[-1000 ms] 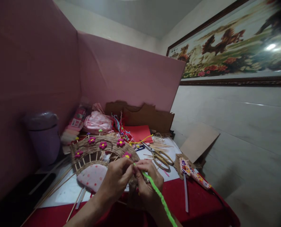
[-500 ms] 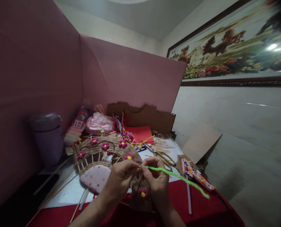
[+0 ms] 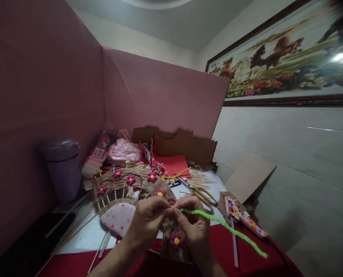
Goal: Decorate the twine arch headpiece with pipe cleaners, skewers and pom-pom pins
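A bright green pipe cleaner (image 3: 229, 227) runs out to the right from between the fingers of my right hand (image 3: 194, 225), which is closed in a pinch on it. My left hand (image 3: 150, 215) pinches at its near end, fingertips against those of the right; the very tip is hidden. Beneath both hands lies a fan-shaped piece (image 3: 137, 173) wound with brown twine over thin sticks. Magenta flowers with yellow centres (image 3: 176, 240) dot its band. At its inner curve sits a half-round pad of pink dotted cloth (image 3: 118, 219).
Gold-handled scissors (image 3: 203, 196) lie beyond my right hand among thin sticks. A flower-patterned glue gun (image 3: 246, 219) with a clear glue stick rests at the right. Coloured pipe cleaners (image 3: 152, 157), red paper (image 3: 174, 166) and cardboard (image 3: 185, 148) are at the back; a lilac bin (image 3: 63, 169) stands left.
The view has shifted slightly, so everything sits a little lower and further right. My fingertips have closed in together, and the green pipe cleaner's free end reaches further right and lower.
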`<move>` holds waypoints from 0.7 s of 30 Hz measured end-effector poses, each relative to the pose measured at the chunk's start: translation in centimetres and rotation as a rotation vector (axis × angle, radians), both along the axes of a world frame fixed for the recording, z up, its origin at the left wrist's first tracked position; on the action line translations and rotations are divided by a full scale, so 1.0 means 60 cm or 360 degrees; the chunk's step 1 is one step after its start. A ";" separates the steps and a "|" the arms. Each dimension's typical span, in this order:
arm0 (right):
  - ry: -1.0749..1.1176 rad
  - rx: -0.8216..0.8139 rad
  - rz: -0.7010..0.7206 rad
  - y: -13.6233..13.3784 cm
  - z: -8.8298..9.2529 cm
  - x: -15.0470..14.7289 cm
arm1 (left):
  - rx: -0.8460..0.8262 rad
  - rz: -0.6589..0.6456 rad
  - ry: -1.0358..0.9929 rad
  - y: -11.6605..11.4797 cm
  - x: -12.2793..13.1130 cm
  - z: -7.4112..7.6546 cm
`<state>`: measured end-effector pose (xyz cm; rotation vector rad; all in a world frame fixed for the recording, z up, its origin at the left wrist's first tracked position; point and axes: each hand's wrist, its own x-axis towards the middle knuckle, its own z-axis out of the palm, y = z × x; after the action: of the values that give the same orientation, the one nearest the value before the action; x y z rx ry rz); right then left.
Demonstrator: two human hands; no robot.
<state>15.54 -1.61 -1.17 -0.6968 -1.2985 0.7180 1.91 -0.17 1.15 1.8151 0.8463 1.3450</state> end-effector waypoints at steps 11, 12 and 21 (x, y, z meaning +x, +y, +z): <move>0.0016 -0.0068 -0.0164 0.001 -0.007 -0.005 | 0.0423 0.0165 0.0255 0.005 0.002 -0.001; 0.0070 -0.0126 -0.0121 0.001 -0.006 -0.004 | 0.0489 0.0172 0.0277 0.005 0.003 -0.001; 0.0636 -0.0546 0.0441 0.005 0.018 -0.005 | 0.0792 0.0049 0.0414 0.002 -0.002 -0.002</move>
<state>15.26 -1.28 -0.11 -0.6096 -0.9182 1.2580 1.76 -0.03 1.02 2.4100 0.7114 1.4500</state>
